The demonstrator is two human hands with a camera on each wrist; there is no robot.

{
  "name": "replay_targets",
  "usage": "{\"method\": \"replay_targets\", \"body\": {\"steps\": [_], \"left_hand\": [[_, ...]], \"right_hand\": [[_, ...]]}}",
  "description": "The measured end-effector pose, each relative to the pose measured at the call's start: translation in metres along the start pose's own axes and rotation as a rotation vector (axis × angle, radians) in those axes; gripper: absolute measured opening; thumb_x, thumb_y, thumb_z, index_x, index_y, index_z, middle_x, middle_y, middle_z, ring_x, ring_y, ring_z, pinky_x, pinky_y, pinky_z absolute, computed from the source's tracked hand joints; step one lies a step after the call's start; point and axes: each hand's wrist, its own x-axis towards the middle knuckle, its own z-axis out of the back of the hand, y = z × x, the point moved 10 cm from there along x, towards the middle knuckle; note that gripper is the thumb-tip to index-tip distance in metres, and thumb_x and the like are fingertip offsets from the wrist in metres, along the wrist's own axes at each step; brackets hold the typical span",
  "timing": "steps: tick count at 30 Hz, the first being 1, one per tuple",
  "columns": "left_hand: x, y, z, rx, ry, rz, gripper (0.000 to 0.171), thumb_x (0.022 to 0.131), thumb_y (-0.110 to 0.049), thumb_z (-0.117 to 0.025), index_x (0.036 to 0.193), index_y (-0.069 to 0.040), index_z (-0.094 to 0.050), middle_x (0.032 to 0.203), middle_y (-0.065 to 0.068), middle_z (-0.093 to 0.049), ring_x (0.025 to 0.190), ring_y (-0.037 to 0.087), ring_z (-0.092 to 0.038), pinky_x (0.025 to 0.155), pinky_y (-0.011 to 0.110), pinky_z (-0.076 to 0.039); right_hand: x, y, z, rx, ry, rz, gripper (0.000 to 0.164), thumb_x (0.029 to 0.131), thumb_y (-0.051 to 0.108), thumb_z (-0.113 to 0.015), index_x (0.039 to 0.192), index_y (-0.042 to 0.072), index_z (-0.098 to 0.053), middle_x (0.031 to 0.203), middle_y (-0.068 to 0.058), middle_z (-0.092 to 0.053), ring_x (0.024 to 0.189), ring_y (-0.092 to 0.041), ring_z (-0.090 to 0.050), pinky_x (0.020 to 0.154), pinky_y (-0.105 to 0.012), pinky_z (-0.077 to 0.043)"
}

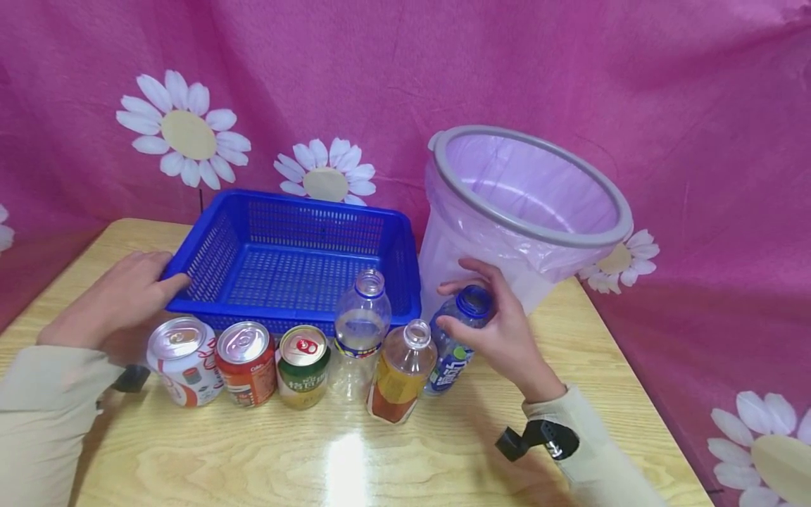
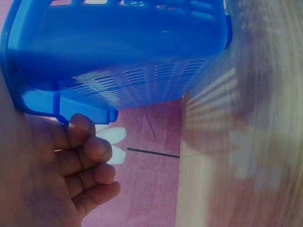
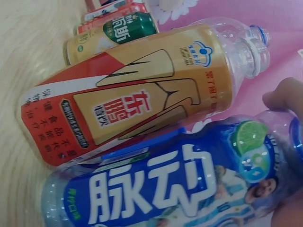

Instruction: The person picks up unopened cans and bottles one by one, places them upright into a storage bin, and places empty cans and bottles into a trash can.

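My left hand is at the left rim of the blue plastic basket, thumb over the edge. In the left wrist view its curled fingers sit under the rim. My right hand curves round the upper part of a blue-labelled drink bottle, which stands uncapped. The right wrist view shows that bottle's label close up; its contact with the far fingers is partly hidden. Beside it stand a yellow-and-red labelled bottle and a clear bottle, both uncapped.
A white Coca-Cola can, a red can and a green-and-gold can line up before the basket. Behind my right hand stands a bin with a grey rim and a translucent liner. A pink flowered cloth hangs behind the table.
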Motion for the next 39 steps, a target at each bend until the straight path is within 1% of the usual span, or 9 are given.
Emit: {"method": "replay_targets", "body": {"steps": [3,8,11,14,18,23,28,36,39], "left_hand": [[0.000,0.000,0.000,0.001,0.001,-0.004,0.044,0.099,-0.031,-0.044,0.111,0.009,-0.057,0.099,0.026,-0.065,0.098,0.043,-0.056,0.087,0.059,-0.041],[-0.001,0.002,-0.003,-0.021,0.028,0.016,0.053,0.101,-0.034,-0.041,0.122,0.013,-0.052,0.111,0.031,-0.062,0.108,0.047,-0.050,0.094,0.064,-0.038],[-0.001,0.003,-0.003,-0.023,0.030,0.027,0.053,0.101,-0.035,-0.041,0.122,0.012,-0.053,0.110,0.030,-0.063,0.107,0.047,-0.051,0.094,0.064,-0.038],[-0.001,0.003,-0.001,-0.017,0.021,0.031,0.051,0.100,-0.035,-0.042,0.119,0.011,-0.054,0.107,0.029,-0.064,0.104,0.045,-0.053,0.092,0.063,-0.039],[-0.002,0.002,-0.001,-0.022,0.028,0.038,0.052,0.101,-0.036,-0.041,0.121,0.011,-0.053,0.111,0.030,-0.063,0.108,0.046,-0.052,0.094,0.064,-0.038],[-0.002,0.000,0.000,-0.012,0.010,0.008,0.047,0.100,-0.032,-0.043,0.117,0.010,-0.056,0.105,0.027,-0.065,0.103,0.045,-0.055,0.090,0.062,-0.040],[-0.002,-0.001,0.000,-0.010,0.005,-0.001,0.049,0.100,-0.031,-0.042,0.119,0.013,-0.054,0.109,0.030,-0.063,0.105,0.047,-0.053,0.092,0.062,-0.039],[-0.003,0.001,-0.003,-0.090,0.027,0.041,0.051,0.101,-0.036,-0.041,0.122,0.009,-0.053,0.112,0.029,-0.062,0.109,0.045,-0.050,0.096,0.063,-0.036],[-0.002,0.000,-0.002,-0.058,0.025,0.028,0.052,0.101,-0.035,-0.040,0.122,0.011,-0.053,0.113,0.031,-0.062,0.109,0.047,-0.050,0.096,0.064,-0.036]], "right_hand": [[-0.003,-0.008,-0.002,0.016,0.001,-0.040,0.074,0.074,0.002,-0.080,0.137,0.011,-0.042,0.113,-0.013,-0.069,0.108,-0.021,-0.067,0.091,-0.018,-0.052],[-0.007,-0.017,-0.003,0.027,-0.007,-0.071,0.065,0.075,0.005,-0.081,0.131,0.011,-0.047,0.116,-0.011,-0.069,0.111,-0.017,-0.066,0.092,-0.019,-0.052],[-0.007,-0.017,-0.003,0.031,-0.010,-0.064,0.063,0.075,0.005,-0.081,0.129,0.012,-0.049,0.118,-0.009,-0.069,0.114,-0.018,-0.065,0.094,-0.019,-0.051],[-0.008,-0.017,-0.004,0.015,-0.009,-0.064,0.063,0.074,0.007,-0.082,0.127,0.013,-0.050,0.119,-0.008,-0.069,0.114,-0.015,-0.065,0.096,-0.018,-0.050],[-0.010,-0.019,-0.004,-0.023,-0.016,-0.071,0.057,0.074,0.011,-0.083,0.123,0.016,-0.054,0.120,-0.006,-0.069,0.111,-0.007,-0.064,0.096,-0.017,-0.048],[-0.012,-0.024,-0.005,0.007,-0.020,-0.077,0.049,0.075,0.010,-0.082,0.118,0.016,-0.058,0.117,-0.003,-0.068,0.108,-0.008,-0.064,0.095,-0.019,-0.050],[-0.014,-0.029,-0.007,0.060,-0.017,-0.086,0.050,0.075,0.005,-0.080,0.117,0.013,-0.055,0.112,-0.002,-0.069,0.106,-0.010,-0.065,0.094,-0.021,-0.051],[-0.016,-0.033,-0.009,0.103,-0.025,-0.081,0.052,0.074,0.002,-0.080,0.119,0.009,-0.054,0.110,0.003,-0.069,0.106,-0.009,-0.067,0.092,-0.022,-0.053],[-0.017,-0.035,-0.009,0.123,-0.031,-0.073,0.053,0.074,0.001,-0.079,0.120,0.007,-0.054,0.110,0.006,-0.069,0.107,-0.008,-0.067,0.093,-0.022,-0.053]]}}
